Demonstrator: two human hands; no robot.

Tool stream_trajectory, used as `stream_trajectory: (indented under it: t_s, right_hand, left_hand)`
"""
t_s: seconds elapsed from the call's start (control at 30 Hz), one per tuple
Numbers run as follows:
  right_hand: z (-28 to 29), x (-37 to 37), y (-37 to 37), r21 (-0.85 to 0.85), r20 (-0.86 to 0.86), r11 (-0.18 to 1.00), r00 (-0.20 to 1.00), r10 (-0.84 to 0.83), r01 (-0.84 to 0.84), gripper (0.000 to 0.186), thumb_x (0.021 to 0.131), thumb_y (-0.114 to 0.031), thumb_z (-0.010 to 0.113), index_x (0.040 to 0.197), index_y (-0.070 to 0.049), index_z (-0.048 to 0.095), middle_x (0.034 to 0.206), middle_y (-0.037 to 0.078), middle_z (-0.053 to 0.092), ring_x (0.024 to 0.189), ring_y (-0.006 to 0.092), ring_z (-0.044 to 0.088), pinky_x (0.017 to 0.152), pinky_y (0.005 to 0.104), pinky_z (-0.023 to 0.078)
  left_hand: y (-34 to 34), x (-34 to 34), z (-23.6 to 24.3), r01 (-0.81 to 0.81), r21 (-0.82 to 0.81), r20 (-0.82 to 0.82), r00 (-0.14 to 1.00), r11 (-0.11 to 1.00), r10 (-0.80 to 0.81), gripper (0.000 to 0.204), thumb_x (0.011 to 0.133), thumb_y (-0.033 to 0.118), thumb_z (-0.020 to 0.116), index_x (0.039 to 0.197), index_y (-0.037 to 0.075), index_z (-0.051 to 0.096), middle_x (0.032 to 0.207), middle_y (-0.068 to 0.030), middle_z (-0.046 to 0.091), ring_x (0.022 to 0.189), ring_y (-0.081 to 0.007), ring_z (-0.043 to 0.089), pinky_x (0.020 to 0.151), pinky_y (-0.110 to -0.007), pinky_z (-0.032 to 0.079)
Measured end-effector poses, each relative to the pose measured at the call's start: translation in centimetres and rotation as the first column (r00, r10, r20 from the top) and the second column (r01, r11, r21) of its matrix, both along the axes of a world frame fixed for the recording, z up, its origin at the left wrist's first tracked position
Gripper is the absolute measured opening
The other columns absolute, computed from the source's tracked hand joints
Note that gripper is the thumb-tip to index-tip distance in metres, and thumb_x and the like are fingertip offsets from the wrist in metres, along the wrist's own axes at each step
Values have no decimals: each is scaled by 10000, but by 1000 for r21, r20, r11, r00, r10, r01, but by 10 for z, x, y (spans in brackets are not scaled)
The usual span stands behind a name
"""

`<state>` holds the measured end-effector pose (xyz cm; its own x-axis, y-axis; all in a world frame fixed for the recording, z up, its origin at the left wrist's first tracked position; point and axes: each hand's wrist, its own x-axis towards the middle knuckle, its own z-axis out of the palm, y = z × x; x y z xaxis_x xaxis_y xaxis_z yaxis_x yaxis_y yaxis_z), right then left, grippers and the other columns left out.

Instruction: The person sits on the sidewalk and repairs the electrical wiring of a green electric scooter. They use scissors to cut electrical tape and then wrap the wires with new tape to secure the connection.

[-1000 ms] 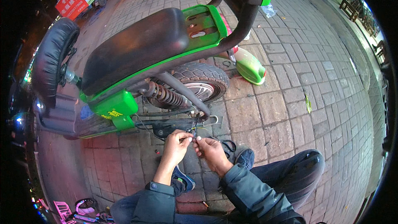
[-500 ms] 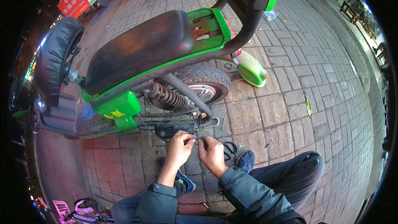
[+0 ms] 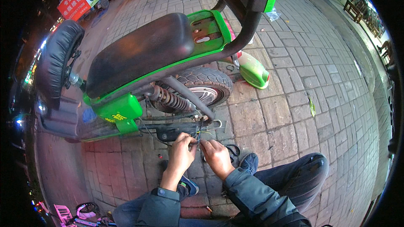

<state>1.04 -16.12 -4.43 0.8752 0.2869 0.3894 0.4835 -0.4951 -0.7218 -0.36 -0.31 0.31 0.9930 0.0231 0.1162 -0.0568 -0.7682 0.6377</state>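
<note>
Across the brick pavement we go, and filling the upper left is a green-and-black scooter, its long dark saddle slanting over the frame, with a 2nd padded seat out at the far left. Under the frame sits the rear wheel, chunky tread and pale rim, a coil-spring shock absorber just beside it, and a green mudguard hangs off the back. Down low, 2 bent legs in dark trousers, 2 dark sleeves reaching up, and out of them come the 2 hands! Left hand and right hand meet just below the end of the frame tube, fingertips nearly touching. And there's the action: thin dark wires drop from the frame right into the narrow gap between them. Left thumb and forefinger pinch the wires from the left, right thumb and forefinger pinch from the right, other fingers curled; which strand each has is too small to tell. Just above the fingertips, a thin yellow wire pokes out to the right.
</note>
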Motion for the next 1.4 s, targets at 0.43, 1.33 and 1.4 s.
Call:
stream_trajectory:
  t_s: [0.43,1.33,1.4]
  right_hand:
    - [9,-2,3,93,-139,993,989,-53,66,153,920,-128,703,1013,-12,665,728,106,621,636,239,653,542,360,508]
    - [-6,25,-3,536,-317,277,-114,942,797,315,1029,-285,567,851,-34,633,736,2,584,546,65,476,431,239,311]
    - [-4,20,-10,608,-671,508,52,740,610,344,1034,-322,572,882,-27,663,757,10,612,553,65,483,443,232,324]
  left_hand:
    - [-1,0,0,-53,-23,-21,998,998,53,145,783,19,766,915,5,707,1004,-154,659,935,-362,672,805,-423,541]
    - [-11,-2,7,-82,-1,29,996,997,82,165,777,15,774,932,7,718,967,-144,659,895,-341,676,778,-405,544]
    - [-13,-1,9,-103,-3,73,992,995,103,171,781,37,787,935,10,717,966,-140,657,885,-340,675,768,-404,545]
